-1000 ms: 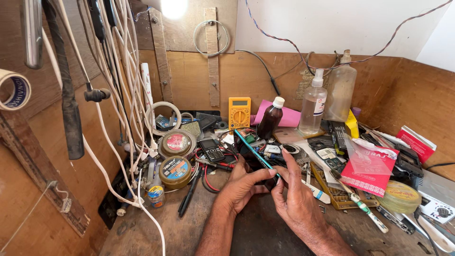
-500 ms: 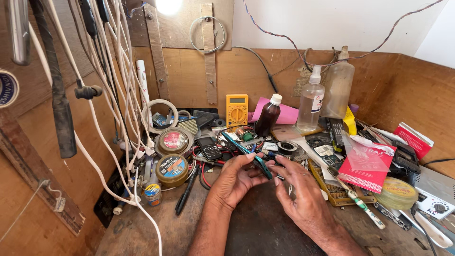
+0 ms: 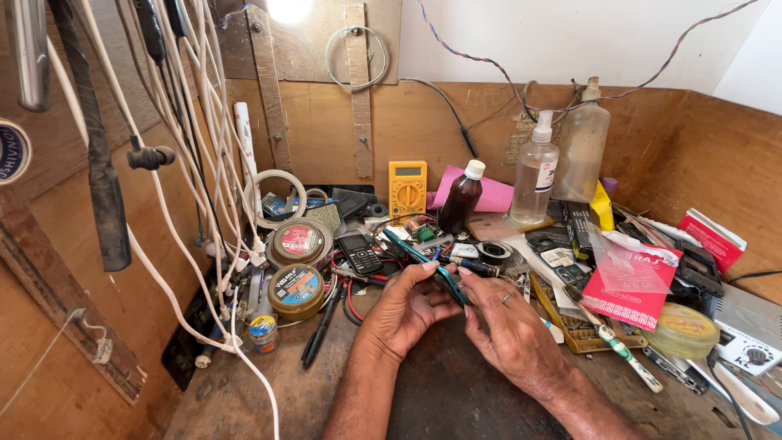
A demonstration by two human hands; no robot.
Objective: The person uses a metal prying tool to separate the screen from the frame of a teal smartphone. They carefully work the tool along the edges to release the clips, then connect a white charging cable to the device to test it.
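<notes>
- Open passage: bare dark mat [image 3: 456, 399] beneath the wrists, toward the bench's near edge.
- Left barrier: hanging white cables [image 3: 204, 204] and stacked round tins [image 3: 297, 269].
- Rear barrier: multimeter [image 3: 406, 189], dark bottle [image 3: 461, 197], spray bottle [image 3: 536, 173].
- Right barrier: red packet [image 3: 631, 281], component tray [image 3: 574, 326].

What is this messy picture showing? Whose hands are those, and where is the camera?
The camera sits on a person's head and looks down, so you see that person's own two hands. The left hand and right hand together hold a thin blue-green phone part by its edges, tilted up on its side. They work over a wooden workbench crowded with repair things: a yellow multimeter for checking electricity, a dark brown bottle, a clear spray bottle, a small black keypad phone, two round tins and a red packet. White cables hang down on the left.
</notes>
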